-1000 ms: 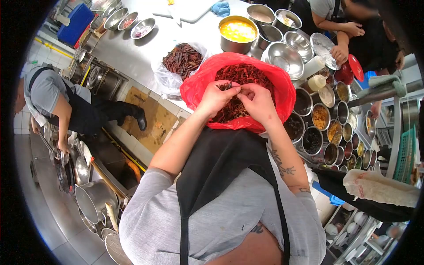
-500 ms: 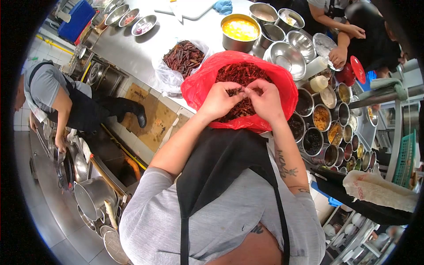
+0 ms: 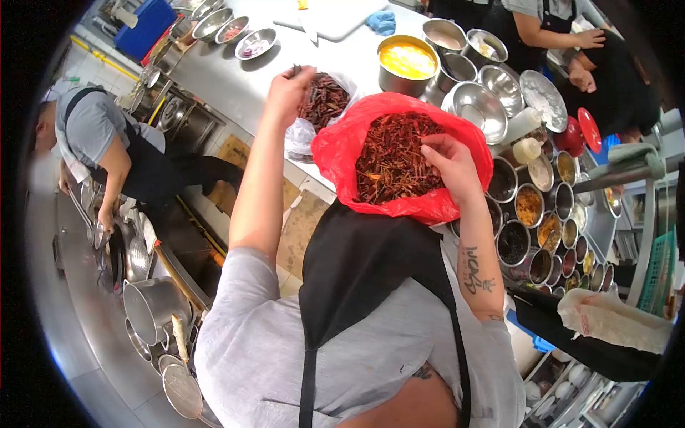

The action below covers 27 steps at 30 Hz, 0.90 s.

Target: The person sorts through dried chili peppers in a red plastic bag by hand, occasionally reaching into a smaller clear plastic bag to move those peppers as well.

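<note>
My left hand is closed in a pinch above the clear plastic bag, with a dark piece of dried chili between its fingertips. Inside that bag lie whole dried chilies. A red plastic bag stands wide open in front of my apron, full of dried chili stems and pieces. At this bag's right side my right hand hovers over the contents, thumb and fingers curled together. What it pinches, if anything, is too small to make out.
Steel bowls and a pot of yellow liquid stand behind the red bag. Several ingredient containers fill the right. A knife lies by a white cutting board. Co-workers stand left and at back right.
My hands have parted. The left has moved from the red bag up and left to the clear bag; the right has stayed over the red bag. The view has shifted slightly.
</note>
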Tool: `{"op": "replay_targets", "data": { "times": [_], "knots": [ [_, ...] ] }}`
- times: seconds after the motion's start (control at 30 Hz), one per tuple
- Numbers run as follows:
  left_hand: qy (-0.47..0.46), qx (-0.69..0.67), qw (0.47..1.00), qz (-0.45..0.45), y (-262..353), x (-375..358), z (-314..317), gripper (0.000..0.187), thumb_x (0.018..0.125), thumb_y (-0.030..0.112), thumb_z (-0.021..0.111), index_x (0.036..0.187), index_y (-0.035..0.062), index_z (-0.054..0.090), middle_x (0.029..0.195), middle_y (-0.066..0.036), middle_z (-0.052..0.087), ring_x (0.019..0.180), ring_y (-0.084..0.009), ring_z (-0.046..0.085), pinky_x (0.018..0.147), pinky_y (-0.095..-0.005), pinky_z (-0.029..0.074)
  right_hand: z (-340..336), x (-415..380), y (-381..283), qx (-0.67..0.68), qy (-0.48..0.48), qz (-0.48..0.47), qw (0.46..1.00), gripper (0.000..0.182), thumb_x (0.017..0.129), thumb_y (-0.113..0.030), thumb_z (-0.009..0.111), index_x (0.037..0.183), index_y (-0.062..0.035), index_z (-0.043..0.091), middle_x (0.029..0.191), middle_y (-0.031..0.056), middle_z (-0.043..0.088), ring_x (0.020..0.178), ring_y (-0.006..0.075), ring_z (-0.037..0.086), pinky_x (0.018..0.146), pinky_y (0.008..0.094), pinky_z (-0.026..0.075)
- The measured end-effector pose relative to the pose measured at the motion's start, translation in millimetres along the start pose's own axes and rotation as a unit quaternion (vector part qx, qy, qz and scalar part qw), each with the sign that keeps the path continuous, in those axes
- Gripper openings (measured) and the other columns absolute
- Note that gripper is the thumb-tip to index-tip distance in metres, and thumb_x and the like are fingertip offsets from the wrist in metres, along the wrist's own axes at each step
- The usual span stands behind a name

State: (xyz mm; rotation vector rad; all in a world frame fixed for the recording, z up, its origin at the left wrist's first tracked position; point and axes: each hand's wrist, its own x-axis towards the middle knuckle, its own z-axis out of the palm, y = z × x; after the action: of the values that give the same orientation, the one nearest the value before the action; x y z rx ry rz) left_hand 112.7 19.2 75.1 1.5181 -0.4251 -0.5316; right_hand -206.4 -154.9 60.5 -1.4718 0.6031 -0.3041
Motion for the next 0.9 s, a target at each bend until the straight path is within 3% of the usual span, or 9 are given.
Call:
{"op": "replay_targets", "data": {
  "times": [0.1,0.13,0.23,0.37,0.47,0.6,0.7,0.8,0.9],
  "knots": [
    [-0.035,0.157,0.986,-0.045,-41,17,1,0.049,0.084,0.024,0.078,0.121,-0.0057,0.064,0.089,-0.009,0.069,0.065,-0.0119,0.060,0.058,-0.0279,0.050,8,-1,-2,-0.023,-0.029,-0.004,0.999,0.024,0.091,-0.012,0.071,0.111,0.0015,0.066,0.095,0.0035,0.069,0.084,0.0098,0.063,0.075,0.0261,0.050],
    [-0.035,0.244,0.969,0.035,-51,18,5,0.058,0.081,0.023,0.079,0.129,-0.0046,0.060,0.098,-0.015,0.072,0.078,-0.0208,0.068,0.073,-0.0314,0.055,9,-2,-3,-0.034,-0.037,-0.001,0.999,0.026,0.092,-0.013,0.070,0.112,0.0023,0.066,0.098,0.0054,0.069,0.088,0.0111,0.064,0.079,0.0270,0.051],
    [-0.090,0.570,0.803,0.152,-92,49,-2,0.074,0.075,0.038,0.079,0.140,0.0140,0.055,0.140,-0.019,0.054,0.127,-0.0379,0.051,0.106,-0.0484,0.045,8,-1,6,-0.077,-0.037,-0.018,0.996,0.027,0.091,-0.014,0.071,0.112,0.0029,0.066,0.099,0.0070,0.070,0.088,0.0123,0.064,0.081,0.0277,0.052],
    [-0.125,0.614,0.778,0.043,-96,33,31,0.067,0.078,0.048,0.073,0.141,0.0362,0.053,0.154,-0.013,0.037,0.140,-0.0398,0.036,0.109,-0.0668,0.034,5,2,13,-0.098,-0.036,-0.021,0.994,0.027,0.091,-0.016,0.071,0.110,0.0025,0.067,0.099,0.0074,0.070,0.087,0.0117,0.064,0.080,0.0278,0.052],
    [-0.110,0.603,0.790,-0.003,-96,27,35,0.070,0.077,0.051,0.074,0.142,0.0349,0.053,0.158,-0.012,0.031,0.147,-0.0385,0.026,0.110,-0.0708,0.027,3,-1,6,-0.143,-0.032,-0.001,0.989,0.031,0.086,-0.017,0.075,0.110,0.0004,0.068,0.099,0.0113,0.071,0.088,0.0193,0.067,0.081,0.0328,0.053],
    [-0.102,0.591,0.800,0.007,-99,40,7,0.086,0.068,0.048,0.083,0.146,0.0330,0.049,0.161,-0.014,0.027,0.145,-0.0391,0.030,0.113,-0.0645,0.030,-21,10,40,-0.361,0.024,-0.051,0.931,0.045,0.076,-0.020,0.079,0.117,-0.0052,0.066,0.116,0.0199,0.065,0.104,0.0334,0.064,0.091,0.0427,0.052],
    [-0.111,0.504,0.837,0.179,-80,40,1,0.067,0.074,0.039,0.080,0.130,0.0074,0.063,0.141,-0.022,0.052,0.129,-0.0371,0.051,0.108,-0.0450,0.042,-15,4,21,-0.485,-0.022,-0.053,0.873,0.068,0.072,-0.020,0.081,0.134,-0.0115,0.055,0.139,0.0227,0.050,0.128,0.0392,0.050,0.102,0.0494,0.046],
    [0.000,0.388,0.907,0.162,-5,-5,39,0.051,0.083,0.029,0.076,0.124,0.0018,0.065,0.113,-0.019,0.069,0.105,-0.0309,0.067,0.093,-0.0373,0.052,15,-1,8,-0.575,-0.132,-0.013,0.807,0.107,0.067,-0.017,0.082,0.157,-0.0231,0.025,0.162,0.0203,0.018,0.149,0.0405,0.021,0.111,0.0591,0.036],
    [-0.005,0.284,0.935,0.211,36,-39,67,0.037,0.089,0.022,0.071,0.120,0.0016,0.067,0.111,-0.014,0.070,0.103,-0.0227,0.067,0.091,-0.0348,0.052,38,1,2,-0.653,-0.148,0.044,0.741,0.114,0.064,-0.015,0.084,0.158,-0.0274,0.021,0.164,0.0206,0.014,0.150,0.0399,0.021,0.111,0.0622,0.034]
  ]
}}
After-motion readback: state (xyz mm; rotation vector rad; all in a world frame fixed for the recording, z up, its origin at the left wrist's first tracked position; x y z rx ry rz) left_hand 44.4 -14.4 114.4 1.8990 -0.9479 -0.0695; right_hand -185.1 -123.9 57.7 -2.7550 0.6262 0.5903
